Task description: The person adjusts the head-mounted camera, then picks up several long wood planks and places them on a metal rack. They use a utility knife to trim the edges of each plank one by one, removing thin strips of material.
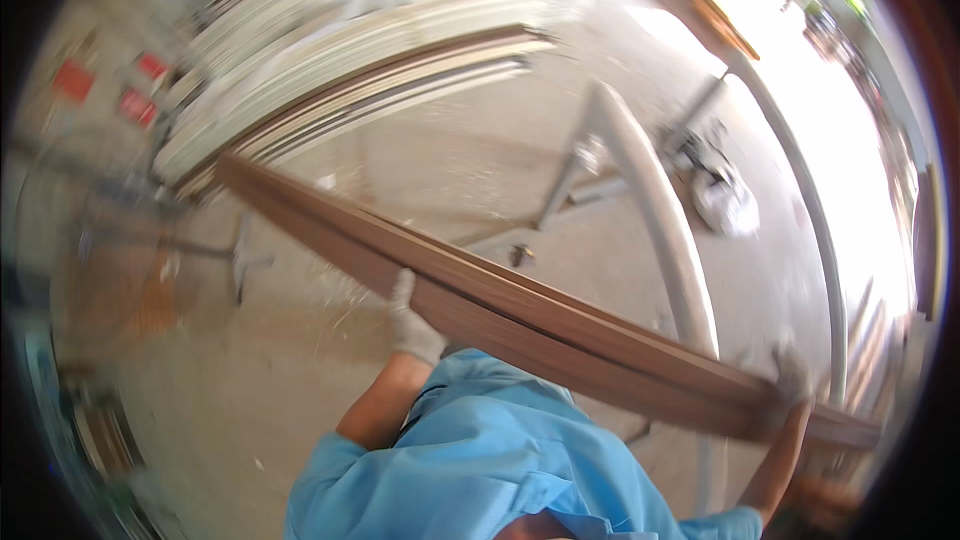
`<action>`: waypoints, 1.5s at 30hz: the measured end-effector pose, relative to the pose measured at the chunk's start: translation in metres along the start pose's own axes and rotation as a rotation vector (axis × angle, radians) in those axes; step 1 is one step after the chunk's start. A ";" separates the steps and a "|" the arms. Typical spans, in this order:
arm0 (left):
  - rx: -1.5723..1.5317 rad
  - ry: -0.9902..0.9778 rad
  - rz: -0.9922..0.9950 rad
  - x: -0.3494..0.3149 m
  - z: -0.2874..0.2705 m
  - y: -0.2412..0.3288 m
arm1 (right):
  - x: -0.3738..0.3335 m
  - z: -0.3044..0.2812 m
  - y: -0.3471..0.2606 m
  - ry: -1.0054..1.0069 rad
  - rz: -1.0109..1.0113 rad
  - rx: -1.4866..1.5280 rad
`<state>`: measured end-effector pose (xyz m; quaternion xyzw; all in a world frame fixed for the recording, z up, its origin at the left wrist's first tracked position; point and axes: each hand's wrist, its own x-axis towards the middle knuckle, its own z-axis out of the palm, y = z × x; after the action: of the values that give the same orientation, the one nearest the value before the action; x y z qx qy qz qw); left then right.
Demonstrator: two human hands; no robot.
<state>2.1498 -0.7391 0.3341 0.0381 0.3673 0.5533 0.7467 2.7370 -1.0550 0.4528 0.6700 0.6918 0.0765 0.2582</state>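
A long brown profile [480, 305] is held slantwise in front of the body, its far end toward the upper left and its near end toward the lower right. Its faces are flat and smooth-looking, with a faint lengthwise streaking like wood grain, and a dark groove is run along its length; whether one grooved piece or two laid together are carried cannot be told. A paler, thin edge is shown along its upper side.

The profile's lower edge is grasped by the left hand [415, 330], covered in a pale, knit-looking glove; one digit is laid up against the brown face, and the others are hidden. Near the lower-right end, the upper edge is clasped by the right hand [793, 377], gloved in a similar pale fabric, its finger outlines softened by blur. Each grip is closed about the profile's edge.

A loose, creased shirt [500, 470] of light blue cloth is worn. Beyond the profile, a peaked frame [655, 180] of pale grey tubing is stood on the dusty, grey-brown floor [450, 155]; whether it is touched by the profile cannot be told. A crumpled whitish bag [725, 202] is set on the floor behind it. At the upper left, long, straight cream strips [370, 45] are stacked in layers, with a few brown ones among them.
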 end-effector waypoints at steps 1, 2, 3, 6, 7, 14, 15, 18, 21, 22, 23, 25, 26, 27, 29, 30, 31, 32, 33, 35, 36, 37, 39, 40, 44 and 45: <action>-0.046 0.112 -0.014 0.007 -0.004 -0.004 | 0.008 0.024 0.006 -0.659 0.179 0.054; -0.076 0.144 -0.028 0.010 -0.007 -0.009 | 0.005 0.033 0.020 -0.695 0.373 0.443; -0.100 0.169 -0.056 0.014 -0.010 -0.011 | 0.008 0.039 0.025 -0.788 0.544 0.459; -0.043 0.276 -0.008 0.022 -0.014 -0.020 | 0.009 0.019 0.030 -0.836 0.479 0.523; -0.062 0.292 0.002 0.025 -0.016 -0.026 | 0.009 0.007 0.033 -0.849 0.395 0.532; -0.204 0.300 -0.086 0.063 -0.054 -0.044 | 0.020 -0.052 -0.011 -0.723 0.576 0.481; -0.208 0.289 -0.077 0.069 -0.061 -0.044 | 0.021 -0.052 -0.017 -0.722 0.540 0.513; -0.208 0.342 -0.073 0.091 -0.090 -0.038 | 0.025 -0.044 -0.033 -0.754 0.487 0.538; -0.206 0.421 -0.062 0.118 -0.124 -0.028 | 0.037 -0.044 -0.052 -0.772 0.521 0.500; -0.216 0.414 -0.043 0.126 -0.133 -0.027 | 0.044 -0.048 -0.057 -0.766 0.511 0.502; -0.225 0.427 -0.025 0.133 -0.142 -0.024 | 0.052 -0.055 -0.064 -0.760 0.503 0.512; -0.222 0.439 -0.008 0.145 -0.153 -0.015 | 0.072 -0.074 -0.075 -0.735 0.483 0.525; -0.212 0.444 -0.008 0.149 -0.157 -0.009 | 0.082 -0.086 -0.082 -0.723 0.472 0.532; -0.204 0.468 0.008 0.152 -0.159 0.000 | 0.095 -0.100 -0.087 -0.710 0.456 0.534; -0.260 0.461 -0.008 0.159 -0.157 0.022 | 0.122 -0.130 -0.102 -0.678 0.421 0.560; -0.287 0.454 -0.008 0.162 -0.156 0.038 | 0.136 -0.147 -0.111 -0.659 0.402 0.571; -0.312 0.425 -0.027 0.167 -0.154 0.055 | 0.153 -0.164 -0.123 -0.638 0.388 0.587; -0.342 0.384 -0.039 0.173 -0.152 0.072 | 0.169 -0.183 -0.134 -0.614 0.369 0.600; -0.382 0.350 -0.060 0.180 -0.150 0.091 | 0.189 -0.203 -0.146 -0.585 0.350 0.618; -0.349 0.360 -0.001 0.200 -0.147 0.133 | 0.229 -0.244 -0.173 -0.528 0.303 0.654; -0.337 0.383 0.017 0.208 -0.147 0.153 | 0.250 -0.266 -0.188 -0.505 0.278 0.667; -0.326 0.438 -0.035 0.216 -0.148 0.173 | 0.269 -0.287 -0.202 -0.490 0.251 0.680; -0.303 0.557 -0.133 0.231 -0.149 0.210 | 0.310 -0.327 -0.228 -0.454 0.191 0.703; -0.331 0.537 -0.058 0.239 -0.148 0.226 | 0.331 -0.345 -0.241 -0.436 0.155 0.717; -0.403 0.505 0.083 0.270 -0.146 0.283 | 0.404 -0.402 -0.284 -0.375 0.043 0.768; -0.420 0.511 0.096 0.278 -0.146 0.295 | 0.422 -0.412 -0.291 -0.361 0.016 0.774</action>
<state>1.8605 -0.4389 0.2237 -0.2396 0.4184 0.6430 0.5951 2.3020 -0.5748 0.5662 0.7253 0.6081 -0.3054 0.1041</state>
